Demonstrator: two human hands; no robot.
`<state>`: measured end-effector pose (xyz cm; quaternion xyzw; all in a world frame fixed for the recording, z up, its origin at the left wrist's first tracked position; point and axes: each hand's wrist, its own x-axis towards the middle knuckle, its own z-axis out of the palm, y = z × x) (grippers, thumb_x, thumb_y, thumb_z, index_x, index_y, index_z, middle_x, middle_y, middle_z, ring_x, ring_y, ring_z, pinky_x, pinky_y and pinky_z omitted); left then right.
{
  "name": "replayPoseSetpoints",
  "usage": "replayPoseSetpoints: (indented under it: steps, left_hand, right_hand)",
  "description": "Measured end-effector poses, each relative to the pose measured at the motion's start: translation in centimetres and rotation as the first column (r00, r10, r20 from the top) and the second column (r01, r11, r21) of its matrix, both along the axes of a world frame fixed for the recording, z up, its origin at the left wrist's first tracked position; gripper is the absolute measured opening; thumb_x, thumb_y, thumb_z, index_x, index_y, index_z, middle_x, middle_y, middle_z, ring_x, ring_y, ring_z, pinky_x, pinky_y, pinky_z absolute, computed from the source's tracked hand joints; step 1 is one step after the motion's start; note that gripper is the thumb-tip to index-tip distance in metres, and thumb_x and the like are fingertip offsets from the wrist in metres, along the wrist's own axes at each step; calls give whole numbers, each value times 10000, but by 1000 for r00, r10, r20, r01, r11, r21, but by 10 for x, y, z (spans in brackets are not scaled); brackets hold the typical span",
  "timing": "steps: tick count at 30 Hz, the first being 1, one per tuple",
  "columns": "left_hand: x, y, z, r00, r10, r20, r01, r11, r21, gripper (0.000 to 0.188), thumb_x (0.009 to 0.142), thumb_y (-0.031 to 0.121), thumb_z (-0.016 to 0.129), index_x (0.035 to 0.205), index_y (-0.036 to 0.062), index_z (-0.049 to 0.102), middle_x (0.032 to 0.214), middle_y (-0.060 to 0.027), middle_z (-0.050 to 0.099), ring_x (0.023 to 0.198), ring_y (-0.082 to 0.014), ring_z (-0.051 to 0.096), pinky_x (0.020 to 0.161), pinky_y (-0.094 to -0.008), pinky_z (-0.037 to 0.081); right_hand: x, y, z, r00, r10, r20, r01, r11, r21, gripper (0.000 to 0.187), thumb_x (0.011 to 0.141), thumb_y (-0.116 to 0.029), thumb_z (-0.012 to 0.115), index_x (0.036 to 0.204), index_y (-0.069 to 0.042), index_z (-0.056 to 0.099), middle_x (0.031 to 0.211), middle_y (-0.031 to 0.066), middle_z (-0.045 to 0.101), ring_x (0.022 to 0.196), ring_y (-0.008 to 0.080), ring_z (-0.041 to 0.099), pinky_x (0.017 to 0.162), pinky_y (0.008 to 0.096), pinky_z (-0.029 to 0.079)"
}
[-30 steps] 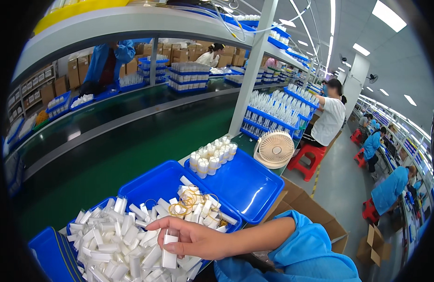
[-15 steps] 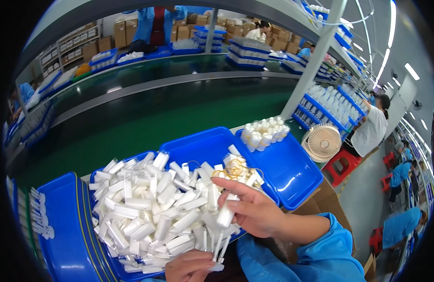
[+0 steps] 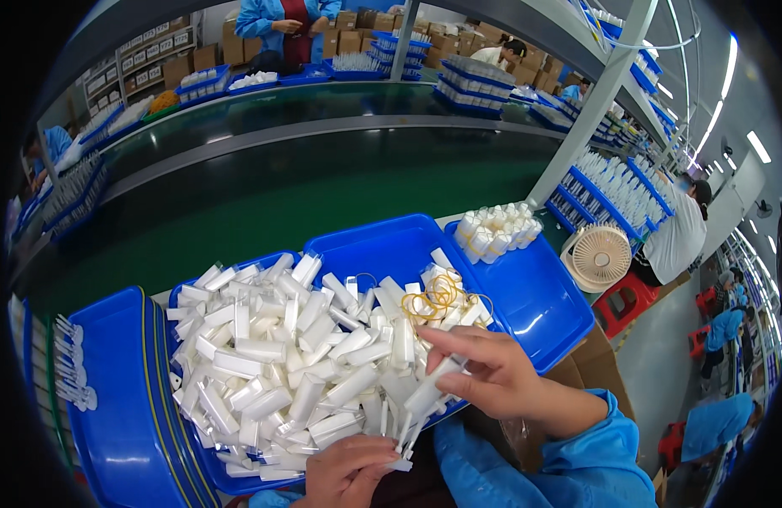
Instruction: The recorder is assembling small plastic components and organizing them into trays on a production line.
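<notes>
At the lower middle, my left hand (image 3: 349,471) is closed on slim white plastic stems (image 3: 405,435) with a flat pale end, which stand tilted upward from its fingers. Just above and to the right, my right hand (image 3: 492,372) pinches a white tube-like piece (image 3: 433,388) between thumb and fingers. The lower end of this piece is right by the tops of the stems; whether they touch or overlap I cannot tell. A big heap of similar white pieces (image 3: 272,356), some with clear film, fills the blue tray beside both hands.
Yellow rubber bands (image 3: 442,292) lie on the heap's right part. Bundled white cylinders (image 3: 497,230) stand in a blue tray (image 3: 547,296) at right, near a beige fan (image 3: 596,258). More blue trays (image 3: 112,372) are at left. Beyond runs a green conveyor belt (image 3: 323,186); a metal post (image 3: 590,106) rises right.
My right hand has lowered the white piece toward the stems in my left hand and tilted it. The whole view has shifted a little. Across the belt, a person's hands have come into view.
</notes>
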<state>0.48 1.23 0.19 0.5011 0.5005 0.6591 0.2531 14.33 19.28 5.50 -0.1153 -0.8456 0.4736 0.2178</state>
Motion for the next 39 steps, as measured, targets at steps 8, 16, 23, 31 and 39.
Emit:
replayPoseSetpoints:
  steps: [8,16,23,31,39]
  left_hand:
    - [2,-1,-4,991,-117,-57,121,990,78,95,743,-16,610,831,12,592,845,-152,609,762,-273,598,672,-335,479]
    - [-1,-8,-16,977,-182,-113,190,980,61,108,778,12,602,863,10,536,1021,-190,452,796,-221,530,702,-327,444]
    - [0,-6,-11,959,-246,137,229,965,129,123,817,-11,566,921,16,505,1103,-221,429,969,-304,532,775,-357,461]
    - [-2,-19,-2,986,-162,27,159,984,86,214,793,-36,586,979,26,503,1030,-228,507,864,-304,588,699,-335,495]
    - [-7,-8,22,973,100,-210,-85,993,77,170,688,-84,648,832,-6,601,873,-160,583,753,-255,579,622,-307,464]
  right_hand:
    - [12,-7,2,992,115,58,-95,955,-282,479,815,-80,615,1272,-70,471,915,49,613,810,141,568,764,274,456]
    - [2,-26,-12,926,344,-157,-368,915,-168,438,814,-147,639,1207,1,515,954,82,620,937,249,546,870,385,374]
    - [-57,66,-20,985,-95,141,29,910,413,261,768,-156,638,1001,-40,612,899,97,626,686,197,602,602,305,480]
    - [-122,132,-57,574,-334,748,-275,782,560,330,650,-201,678,929,-36,615,894,141,642,858,289,622,743,365,502]
    - [-103,131,-59,949,-179,260,108,958,266,306,772,-150,618,1047,-42,537,895,112,600,833,238,597,708,330,472]
